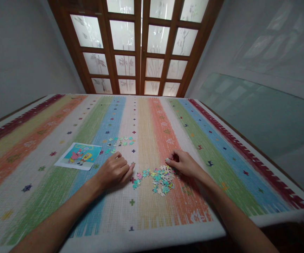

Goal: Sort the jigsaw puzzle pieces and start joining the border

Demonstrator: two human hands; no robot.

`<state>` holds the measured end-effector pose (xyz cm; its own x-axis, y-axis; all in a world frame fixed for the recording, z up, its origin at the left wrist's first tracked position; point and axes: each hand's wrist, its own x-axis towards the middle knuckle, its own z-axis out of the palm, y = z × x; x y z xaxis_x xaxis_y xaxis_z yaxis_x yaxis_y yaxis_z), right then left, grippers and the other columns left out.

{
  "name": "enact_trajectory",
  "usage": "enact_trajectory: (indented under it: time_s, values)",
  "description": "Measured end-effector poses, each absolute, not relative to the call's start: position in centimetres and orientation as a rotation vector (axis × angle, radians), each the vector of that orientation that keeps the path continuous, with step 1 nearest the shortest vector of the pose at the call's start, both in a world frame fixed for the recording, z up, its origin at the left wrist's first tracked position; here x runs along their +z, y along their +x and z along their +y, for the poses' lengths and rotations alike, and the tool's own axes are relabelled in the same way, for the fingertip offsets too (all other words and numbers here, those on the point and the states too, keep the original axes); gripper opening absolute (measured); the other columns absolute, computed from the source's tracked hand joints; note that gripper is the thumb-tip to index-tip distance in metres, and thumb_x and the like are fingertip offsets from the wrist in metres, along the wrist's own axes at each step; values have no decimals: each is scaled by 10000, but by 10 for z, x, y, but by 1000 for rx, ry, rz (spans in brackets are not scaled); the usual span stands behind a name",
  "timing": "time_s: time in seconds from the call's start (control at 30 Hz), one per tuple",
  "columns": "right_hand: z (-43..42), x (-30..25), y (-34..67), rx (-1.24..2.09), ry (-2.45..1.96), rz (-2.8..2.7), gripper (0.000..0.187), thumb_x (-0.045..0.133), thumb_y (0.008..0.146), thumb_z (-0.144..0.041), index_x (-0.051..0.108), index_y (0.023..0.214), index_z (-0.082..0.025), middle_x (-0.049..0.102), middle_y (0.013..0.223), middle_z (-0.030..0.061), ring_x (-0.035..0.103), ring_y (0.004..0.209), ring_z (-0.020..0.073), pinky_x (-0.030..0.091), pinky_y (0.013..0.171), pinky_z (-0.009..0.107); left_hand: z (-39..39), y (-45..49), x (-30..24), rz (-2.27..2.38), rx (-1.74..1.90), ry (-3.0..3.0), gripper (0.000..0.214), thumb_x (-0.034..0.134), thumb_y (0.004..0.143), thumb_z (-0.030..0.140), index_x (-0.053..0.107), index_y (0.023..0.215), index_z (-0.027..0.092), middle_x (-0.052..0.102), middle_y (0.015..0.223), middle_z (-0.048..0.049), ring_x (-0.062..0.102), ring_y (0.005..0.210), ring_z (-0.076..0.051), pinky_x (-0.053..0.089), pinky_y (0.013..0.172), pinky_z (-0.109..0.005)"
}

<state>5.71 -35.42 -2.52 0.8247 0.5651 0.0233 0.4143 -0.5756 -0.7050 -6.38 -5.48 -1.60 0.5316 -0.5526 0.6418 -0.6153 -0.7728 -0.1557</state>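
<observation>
Handle the pale puzzle piece (pixel 167 160), pinched in the right hand (pixel 182 162) over the pile's (pixel 163 180) far edge, lightly by its rim; rest the left hand (pixel 118 170), loosely curled, contents hidden, clear of loose pieces (pixel 136 182)

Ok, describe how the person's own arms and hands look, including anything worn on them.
The left hand and right hand are bare, without gloves. The left forearm and right forearm are slim, narrowing toward the hands, with no sleeves, watch or bracelet in view. Rings or small markings are too fine to tell.
</observation>
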Motion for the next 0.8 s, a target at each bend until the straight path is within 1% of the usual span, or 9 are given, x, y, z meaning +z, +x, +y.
enact_trajectory:
  time_s: [0.1, 0.17, 0.27, 0.33, 0.37, 0.43, 0.53, 0.63, 0.8]
  values:
    - [-349, -25, 53, 337, -2134, -671, 120, 673, 838, -281, 588, 780, -221, 649, 735, 42, 576, 662, 187, 427, 593, 303, -60, -67, -18, -1015, 1028, 2665, 434, 520, 1021, 129, 513, 593, 203, 495, 546, 23, 413, 514, -136, 385, 577, -341]
    - [-342, -23, 47, 401, -2043, -679, 117, 682, 834, -298, 602, 812, -217, 652, 751, 43, 575, 673, 182, 435, 600, 303, -65, -70, -20, -962, 989, 2672, 375, 521, 1036, 181, 555, 663, 200, 533, 575, 14, 449, 513, -140, 363, 531, -336]
    - [-331, -19, 33, 478, -1917, -732, 160, 719, 825, -337, 632, 847, -205, 626, 731, 28, 539, 653, 167, 414, 582, 300, -74, -74, -25, -891, 939, 2678, 205, 545, 1045, 275, 642, 894, 176, 627, 670, 0, 541, 543, -146, 399, 511, -314]
    - [-324, -16, 22, 546, -1853, -755, 194, 711, 857, -384, 656, 857, -198, 590, 692, 10, 500, 627, 154, 390, 568, 296, -80, -76, -29, -882, 935, 2665, 174, 573, 1036, 326, 643, 1023, 167, 670, 735, -10, 590, 573, -148, 433, 514, -302]
    - [-321, -15, 18, 571, -1828, -772, 218, 724, 855, -405, 670, 857, -193, 581, 687, 5, 486, 624, 148, 383, 568, 295, -83, -77, -30, -882, 933, 2660, 189, 586, 1030, 348, 637, 1052, 168, 676, 748, -11, 601, 579, -149, 441, 511, -299]
    - [-317, -14, 11, 617, -1777, -784, 265, 744, 854, -445, 690, 855, -186, 563, 663, -8, 469, 614, 138, 372, 566, 289, -87, -77, -32, -882, 934, 2654, 196, 594, 1025, 363, 631, 1046, 172, 668, 740, -8, 600, 573, -150, 444, 501, -298]
    - [-313, -15, 5, 688, -1722, -774, 300, 771, 839, -471, 702, 847, -178, 564, 639, -15, 469, 596, 129, 370, 561, 281, -90, -77, -32, -908, 914, 2651, 143, 552, 1035, 289, 630, 995, 177, 644, 707, 2, 570, 547, -145, 427, 488, -299]
    - [-311, -15, 3, 744, -1704, -763, 286, 777, 829, -462, 703, 840, -186, 585, 635, -8, 490, 586, 131, 383, 560, 282, -91, -77, -30, -942, 895, 2636, 170, 504, 1035, 237, 632, 937, 184, 603, 658, 16, 528, 519, -143, 392, 477, -303]
    - [-309, -15, -1, 746, -1672, -787, 250, 772, 833, -424, 687, 815, -190, 589, 639, -11, 494, 584, 125, 380, 565, 278, -93, -77, -29, -986, 883, 2623, 240, 470, 1047, 242, 618, 866, 189, 561, 617, 26, 490, 502, -140, 363, 476, -308]
